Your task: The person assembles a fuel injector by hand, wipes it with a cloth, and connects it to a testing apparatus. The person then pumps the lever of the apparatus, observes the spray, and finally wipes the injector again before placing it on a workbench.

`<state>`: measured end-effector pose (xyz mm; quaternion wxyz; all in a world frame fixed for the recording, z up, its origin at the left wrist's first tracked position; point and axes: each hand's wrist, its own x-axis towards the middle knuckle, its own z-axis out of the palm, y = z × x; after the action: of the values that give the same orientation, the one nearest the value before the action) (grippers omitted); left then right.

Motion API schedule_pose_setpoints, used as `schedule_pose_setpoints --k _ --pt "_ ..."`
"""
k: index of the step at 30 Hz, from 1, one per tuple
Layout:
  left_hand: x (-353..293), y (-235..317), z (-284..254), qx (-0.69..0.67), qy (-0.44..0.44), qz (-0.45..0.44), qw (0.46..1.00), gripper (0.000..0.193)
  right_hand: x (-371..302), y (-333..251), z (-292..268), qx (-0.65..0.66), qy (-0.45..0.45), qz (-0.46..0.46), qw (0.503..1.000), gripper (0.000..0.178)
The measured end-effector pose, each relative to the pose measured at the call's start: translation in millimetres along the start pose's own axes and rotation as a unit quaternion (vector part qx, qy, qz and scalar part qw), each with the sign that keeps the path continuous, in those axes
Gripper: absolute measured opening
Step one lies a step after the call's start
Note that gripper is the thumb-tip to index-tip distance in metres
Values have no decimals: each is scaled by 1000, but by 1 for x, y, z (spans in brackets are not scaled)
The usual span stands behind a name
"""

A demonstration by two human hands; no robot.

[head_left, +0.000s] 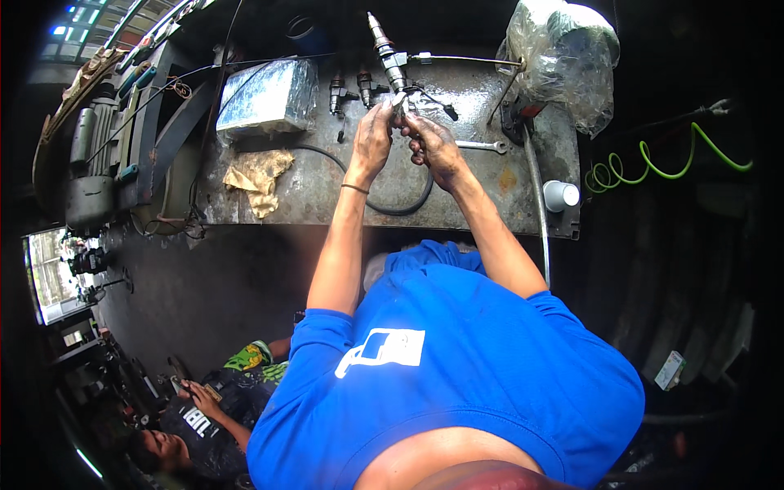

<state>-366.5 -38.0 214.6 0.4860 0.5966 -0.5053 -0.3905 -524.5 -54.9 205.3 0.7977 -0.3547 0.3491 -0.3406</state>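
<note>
My left hand and my right hand meet over the metal bench, darkened with grime. Their fingers are closed together around a small piece whose kind I cannot make out. Directly beyond the fingertips is a fuel injector, tilted, its narrow tip pointing away from me. A thin metal pipe joins its side from the right. Two smaller dark injectors, one left and one right, stand just left of it. A short dark cable with a plug lies beside my right hand. A combination wrench lies to the right.
On the bench are a plastic-wrapped box, a tan rag, a black hose and a white cup. A plastic-covered device stands at the right. A green coiled hose hangs beyond. Another person is lower left.
</note>
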Motion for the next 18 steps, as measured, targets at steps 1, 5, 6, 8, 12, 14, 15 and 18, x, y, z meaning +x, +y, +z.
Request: schedule_pose_setpoints --k 1,5,6,8,12,14,15,18 --pt "1 -2 2 25 1 15 1000 40 4 0 -2 0 0 2 1000 34" --pt "4 -7 11 236 85 269 930 29 15 8 -5 -1 -9 -46 999 30" --pt "3 -7 8 156 21 107 982 22 15 10 -4 -10 -4 -53 999 30" --pt "4 -8 9 200 37 163 966 22 16 13 -4 -29 -1 -77 997 32" --pt "-6 -17 8 206 37 165 964 26 11 21 -4 -33 6 -86 996 33" --pt "-11 -25 6 148 46 116 981 43 7 29 0 -35 5 -81 996 33" --pt "-16 -32 3 148 50 113 981 43 5 34 1 -36 5 -74 997 34" --pt "-34 -38 -3 52 32 40 997 40 1 48 -1 -43 -3 -59 997 37"
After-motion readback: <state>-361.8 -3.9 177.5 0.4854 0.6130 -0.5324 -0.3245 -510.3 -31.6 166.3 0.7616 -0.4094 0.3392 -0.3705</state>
